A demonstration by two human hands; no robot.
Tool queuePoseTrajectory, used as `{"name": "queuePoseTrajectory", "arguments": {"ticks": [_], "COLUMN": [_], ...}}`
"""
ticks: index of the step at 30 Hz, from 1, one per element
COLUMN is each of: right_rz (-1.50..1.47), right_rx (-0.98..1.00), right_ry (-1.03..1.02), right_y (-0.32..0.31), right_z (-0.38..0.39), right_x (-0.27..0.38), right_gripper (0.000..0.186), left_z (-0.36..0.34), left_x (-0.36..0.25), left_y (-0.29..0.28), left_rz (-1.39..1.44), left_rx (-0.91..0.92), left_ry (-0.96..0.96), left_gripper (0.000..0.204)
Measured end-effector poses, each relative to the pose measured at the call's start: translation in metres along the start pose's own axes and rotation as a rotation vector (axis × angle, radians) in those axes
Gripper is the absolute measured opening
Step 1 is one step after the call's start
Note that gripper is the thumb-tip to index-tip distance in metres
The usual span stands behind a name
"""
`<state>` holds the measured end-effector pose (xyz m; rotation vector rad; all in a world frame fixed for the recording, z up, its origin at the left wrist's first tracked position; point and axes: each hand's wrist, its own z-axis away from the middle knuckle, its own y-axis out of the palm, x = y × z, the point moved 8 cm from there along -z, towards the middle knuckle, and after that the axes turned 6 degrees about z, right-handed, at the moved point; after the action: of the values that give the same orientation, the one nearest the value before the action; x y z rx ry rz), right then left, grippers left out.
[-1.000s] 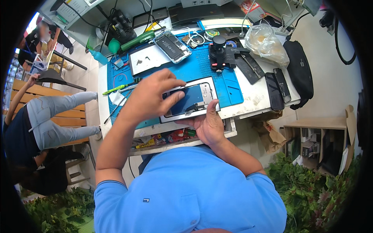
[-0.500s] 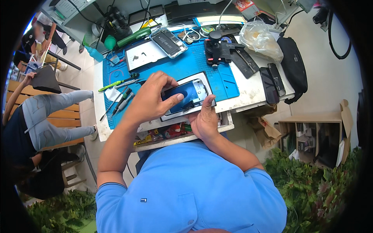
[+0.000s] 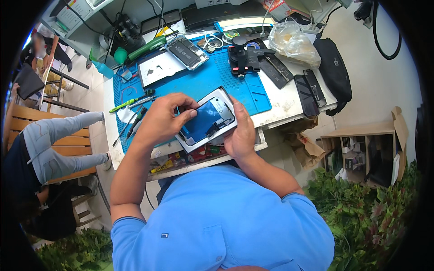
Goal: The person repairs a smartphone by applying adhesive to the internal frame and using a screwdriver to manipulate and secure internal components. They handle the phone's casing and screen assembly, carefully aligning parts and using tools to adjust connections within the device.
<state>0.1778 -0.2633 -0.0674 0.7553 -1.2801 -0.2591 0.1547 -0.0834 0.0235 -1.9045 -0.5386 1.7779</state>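
Note:
A phone screen assembly (image 3: 208, 116), dark blue with a pale strip and small black parts at one end, lies in a shallow white box (image 3: 193, 147) tilted above the bench's front edge. Around the box's right side wraps my right hand (image 3: 242, 135), thumb along the upper rim. My left hand (image 3: 163, 118) is closed in a pinch at the screen's left edge; its fingertips partly cover that edge. Behind, an opened phone (image 3: 187, 53) with its insides bare leans on a white tray (image 3: 156, 74) that carries tiny dark parts.
A blue work mat (image 3: 181, 86) covers much of the bench. Left on it lie screwdrivers (image 3: 137, 123) and a green-handled tool (image 3: 122, 105). A black clamp (image 3: 240, 56), a dark phone housing (image 3: 276, 72) and a plastic bag (image 3: 296, 43) stand right. Below is an open drawer (image 3: 162, 170).
The white box with the screen has tilted up and turned, its right end higher. My right hand has shifted its hold around the side. The whole view has moved slightly.

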Motion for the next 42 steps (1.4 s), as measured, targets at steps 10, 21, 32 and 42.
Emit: {"name": "queuePoseTrajectory", "arguments": {"ticks": [10,21,32,42], "right_rz": [0.635,0.855,1.113,0.801], "right_rx": [0.074,0.184,0.245,0.258], "right_ry": [-0.095,-0.113,-0.178,-0.007], "right_y": [-0.012,-0.002,0.009,-0.019], "right_z": [-0.007,-0.02,-0.014,-0.032], "right_x": [0.048,0.06,0.071,0.043], "right_gripper": [0.034,0.027,0.026,0.021], "left_z": [0.0,0.0,-0.003,-0.002], "left_x": [-0.006,0.0,-0.004,0.019], "left_y": [0.003,0.017,0.018,0.022], "left_rz": [-0.036,-0.003,0.012,0.273], "left_rx": [0.065,0.246,0.234,0.36], "left_ry": [-0.033,-0.152,-0.132,-0.222], "left_gripper": [0.016,0.015,0.017,0.018]}}
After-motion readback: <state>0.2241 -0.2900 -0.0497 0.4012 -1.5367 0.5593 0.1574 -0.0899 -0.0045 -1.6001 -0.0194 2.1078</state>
